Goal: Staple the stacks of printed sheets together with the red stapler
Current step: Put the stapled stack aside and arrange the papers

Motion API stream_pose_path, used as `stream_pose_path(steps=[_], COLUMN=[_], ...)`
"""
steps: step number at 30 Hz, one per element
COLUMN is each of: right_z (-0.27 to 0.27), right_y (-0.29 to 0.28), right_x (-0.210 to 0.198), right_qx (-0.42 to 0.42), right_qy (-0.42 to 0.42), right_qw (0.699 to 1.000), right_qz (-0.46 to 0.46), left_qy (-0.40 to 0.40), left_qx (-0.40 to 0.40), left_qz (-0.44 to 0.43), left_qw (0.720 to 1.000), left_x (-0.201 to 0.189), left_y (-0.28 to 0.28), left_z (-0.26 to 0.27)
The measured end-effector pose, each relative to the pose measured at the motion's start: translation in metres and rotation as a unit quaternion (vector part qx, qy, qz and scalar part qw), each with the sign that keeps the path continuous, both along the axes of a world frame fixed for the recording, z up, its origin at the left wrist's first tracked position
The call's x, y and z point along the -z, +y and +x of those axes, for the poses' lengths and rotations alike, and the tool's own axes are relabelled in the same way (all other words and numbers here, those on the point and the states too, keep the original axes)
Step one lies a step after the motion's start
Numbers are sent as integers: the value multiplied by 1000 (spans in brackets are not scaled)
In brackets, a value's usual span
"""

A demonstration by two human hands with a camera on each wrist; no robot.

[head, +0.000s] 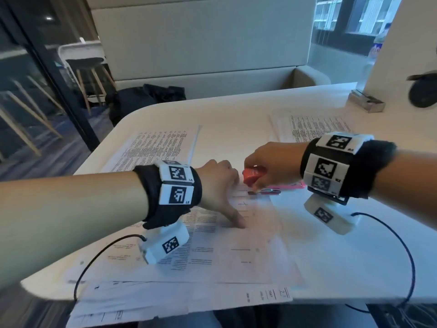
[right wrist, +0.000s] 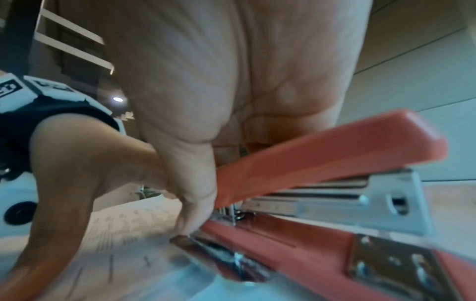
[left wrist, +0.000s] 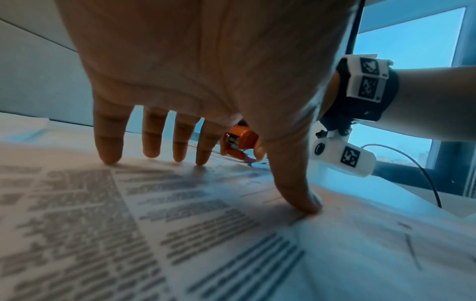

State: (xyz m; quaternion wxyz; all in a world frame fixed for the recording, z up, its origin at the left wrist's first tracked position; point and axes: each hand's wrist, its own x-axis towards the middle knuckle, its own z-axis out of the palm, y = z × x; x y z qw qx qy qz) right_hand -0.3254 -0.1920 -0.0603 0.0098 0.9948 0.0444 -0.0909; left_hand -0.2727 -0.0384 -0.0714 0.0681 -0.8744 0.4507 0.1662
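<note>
A stack of printed sheets [head: 212, 252] lies before me on the white table [head: 331, 256]. My left hand [head: 220, 185] presses it flat with straight, spread fingers [left wrist: 108, 146] and thumb [left wrist: 296, 189] on the paper [left wrist: 154, 224]. My right hand [head: 272, 162] grips the red stapler [head: 254, 175] at the stack's far right corner, just right of the left hand. In the right wrist view the stapler [right wrist: 322, 154] gapes, its red top arm raised above the metal magazine and red base [right wrist: 296, 244], with the paper corner [right wrist: 128, 254] at its mouth. The stapler [left wrist: 238, 140] shows past the left fingers.
More printed sheets lie at the far left [head: 156, 147] and far right [head: 314, 129], and another stack [head: 165, 301] overhangs the near table edge. A pink pad [head: 288, 185] lies under my right hand. A small metal box [head: 366, 102] stands far right. Wrist cables [head: 402, 256] trail across the table.
</note>
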Motion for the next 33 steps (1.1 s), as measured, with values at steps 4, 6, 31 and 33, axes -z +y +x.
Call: stream_pose_path(steps=[4, 6, 31, 33], right_z=[2, 3, 8, 7], right_y=[3, 1, 5, 4], right_x=[14, 14, 23, 24], right_qx=[-28, -34, -77, -114], right_qy=[6, 7, 56, 24], right_qw=[1000, 999, 995, 993], right_qz=[-12, -36, -14, -5], left_qy=[23, 43, 58, 59], left_qx=[17, 1, -2, 9], left_qz=[68, 94, 74, 71], left_qw=[997, 995, 996, 996], left_x=[9, 11, 20, 21], left_y=[1, 2, 7, 7], left_z=[1, 3, 3, 3])
